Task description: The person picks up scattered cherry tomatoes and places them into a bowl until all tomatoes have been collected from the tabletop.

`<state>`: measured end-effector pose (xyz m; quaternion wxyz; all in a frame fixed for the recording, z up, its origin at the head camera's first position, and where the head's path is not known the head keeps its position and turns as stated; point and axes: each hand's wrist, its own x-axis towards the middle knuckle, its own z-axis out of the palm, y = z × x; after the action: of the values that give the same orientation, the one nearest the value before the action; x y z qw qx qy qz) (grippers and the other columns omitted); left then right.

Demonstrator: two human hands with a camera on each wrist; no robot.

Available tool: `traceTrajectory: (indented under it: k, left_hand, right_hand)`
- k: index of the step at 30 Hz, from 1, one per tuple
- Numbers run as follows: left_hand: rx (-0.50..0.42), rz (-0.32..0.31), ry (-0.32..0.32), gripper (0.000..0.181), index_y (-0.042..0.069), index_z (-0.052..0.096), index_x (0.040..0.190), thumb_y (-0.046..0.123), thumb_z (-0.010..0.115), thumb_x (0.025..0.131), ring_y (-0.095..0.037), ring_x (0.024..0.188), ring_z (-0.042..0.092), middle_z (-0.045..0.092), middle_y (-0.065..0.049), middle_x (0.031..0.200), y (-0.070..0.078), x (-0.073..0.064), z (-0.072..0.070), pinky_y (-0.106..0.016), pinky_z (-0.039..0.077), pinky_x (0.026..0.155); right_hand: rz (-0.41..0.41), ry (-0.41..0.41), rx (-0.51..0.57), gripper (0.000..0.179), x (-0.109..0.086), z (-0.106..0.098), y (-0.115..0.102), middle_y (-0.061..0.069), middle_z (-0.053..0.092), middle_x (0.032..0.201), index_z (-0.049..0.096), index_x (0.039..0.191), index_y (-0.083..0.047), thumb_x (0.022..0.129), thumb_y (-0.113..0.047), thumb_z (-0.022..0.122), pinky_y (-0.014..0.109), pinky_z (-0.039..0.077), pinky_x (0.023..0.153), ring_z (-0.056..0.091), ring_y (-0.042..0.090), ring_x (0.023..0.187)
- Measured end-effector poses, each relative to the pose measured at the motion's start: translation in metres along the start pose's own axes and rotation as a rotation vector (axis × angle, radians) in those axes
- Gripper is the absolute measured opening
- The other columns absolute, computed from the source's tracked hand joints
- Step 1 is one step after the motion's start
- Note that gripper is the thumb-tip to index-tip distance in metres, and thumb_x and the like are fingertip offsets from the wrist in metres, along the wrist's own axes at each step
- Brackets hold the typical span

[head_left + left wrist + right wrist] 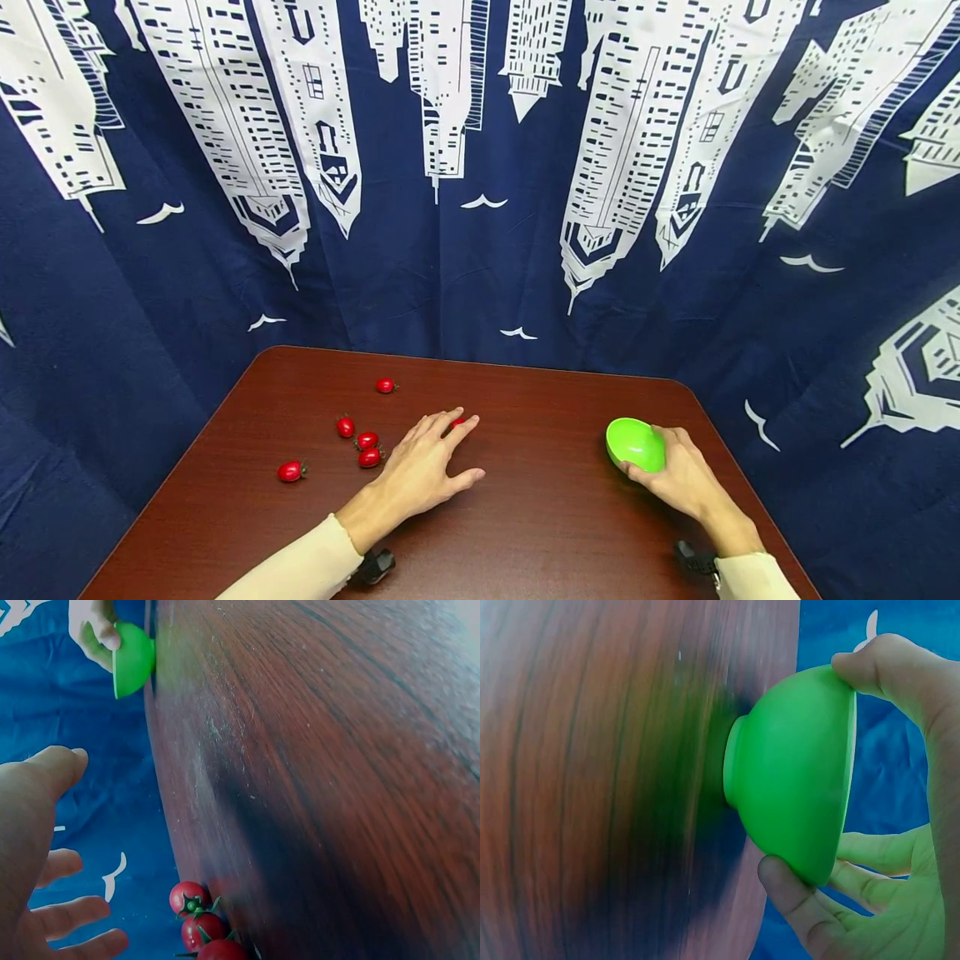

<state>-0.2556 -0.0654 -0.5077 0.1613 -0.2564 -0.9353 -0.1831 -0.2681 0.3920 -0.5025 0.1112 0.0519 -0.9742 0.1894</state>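
One smooth, rounded bowl [795, 765] is pinched by right fingers [793, 891]; left fingers [75, 918] are spread.

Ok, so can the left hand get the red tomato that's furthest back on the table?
Probably yes. The left hand looks open and empty, and in the head view nothing stands between it and the furthest-back tomato. It would likely just reach forward and a bit left.

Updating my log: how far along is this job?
Done: right hand grips the round green bowl. Under way: left hand hovers, fingers spread, by one small oval red tomato. Left, probably: gathering; the bowl shows none, five more lie on the brown wooden table.
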Motion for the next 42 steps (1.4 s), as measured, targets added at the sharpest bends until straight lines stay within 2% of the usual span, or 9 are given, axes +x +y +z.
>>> traceTrajectory:
  k: [4, 8, 17, 24, 27, 32, 42]
  left_hand:
    - [-0.012, -0.009, -0.015, 0.081, 0.025, 0.063, 0.169, 0.062, 0.086, 0.101, -0.038, 0.152, 0.066, 0.062, -0.009, 0.174, 0.003, 0.001, 0.002, -0.061, 0.066, 0.111]
    - [-0.028, -0.003, -0.018, 0.080, 0.025, 0.063, 0.169, 0.062, 0.086, 0.102, -0.038, 0.152, 0.066, 0.062, -0.010, 0.173, 0.006, 0.004, 0.002, -0.060, 0.070, 0.101]
    - [-0.044, 0.027, -0.015, 0.078, 0.023, 0.063, 0.168, 0.060, 0.085, 0.103, -0.037, 0.151, 0.067, 0.063, -0.011, 0.172, 0.012, 0.012, 0.006, -0.056, 0.066, 0.113]
    - [-0.042, 0.066, -0.010, 0.076, 0.021, 0.065, 0.167, 0.056, 0.086, 0.103, -0.035, 0.146, 0.070, 0.064, -0.010, 0.170, 0.023, 0.019, 0.011, -0.052, 0.071, 0.103]
    - [-0.049, 0.086, -0.016, 0.075, 0.020, 0.065, 0.167, 0.055, 0.085, 0.104, -0.034, 0.145, 0.071, 0.065, -0.011, 0.169, 0.029, 0.023, 0.012, -0.052, 0.070, 0.105]
    - [-0.048, 0.122, -0.055, 0.073, 0.021, 0.063, 0.168, 0.056, 0.082, 0.107, -0.033, 0.149, 0.069, 0.064, -0.010, 0.171, 0.037, 0.029, 0.018, -0.050, 0.067, 0.115]
    - [-0.048, 0.179, -0.129, 0.072, 0.022, 0.061, 0.170, 0.055, 0.079, 0.109, -0.029, 0.151, 0.068, 0.063, -0.008, 0.172, 0.053, 0.038, 0.029, -0.043, 0.064, 0.119]
  right_hand:
    - [-0.019, -0.004, 0.010, 0.103, 0.000, 0.004, -0.010, 0.036, 0.065, 0.146, 0.057, 0.157, 0.013, 0.089, -0.053, 0.097, 0.061, 0.064, 0.100, 0.073, 0.046, 0.120]
    - [-0.038, -0.006, 0.015, 0.103, 0.002, 0.007, -0.018, 0.035, 0.066, 0.146, 0.058, 0.157, 0.012, 0.088, -0.053, 0.097, 0.058, 0.065, 0.098, 0.073, 0.044, 0.119]
    - [-0.071, -0.019, 0.022, 0.101, 0.004, 0.014, -0.033, 0.030, 0.068, 0.147, 0.060, 0.157, 0.009, 0.088, -0.055, 0.097, 0.055, 0.065, 0.097, 0.074, 0.041, 0.121]
    - [-0.113, -0.031, 0.036, 0.103, 0.002, 0.019, -0.044, 0.026, 0.069, 0.146, 0.060, 0.157, 0.009, 0.086, -0.054, 0.100, 0.052, 0.067, 0.096, 0.076, 0.037, 0.119]
    - [-0.135, -0.024, 0.039, 0.102, 0.002, 0.022, -0.048, 0.024, 0.071, 0.143, 0.062, 0.156, 0.008, 0.085, -0.053, 0.101, 0.051, 0.067, 0.096, 0.077, 0.035, 0.118]
    - [-0.162, -0.016, 0.043, 0.101, 0.001, 0.025, -0.056, 0.020, 0.072, 0.140, 0.064, 0.155, 0.007, 0.083, -0.052, 0.102, 0.050, 0.068, 0.095, 0.078, 0.032, 0.115]
    - [-0.176, -0.046, 0.049, 0.102, -0.001, 0.031, -0.071, 0.018, 0.071, 0.139, 0.064, 0.155, 0.005, 0.082, -0.055, 0.103, 0.046, 0.069, 0.093, 0.078, 0.027, 0.113]
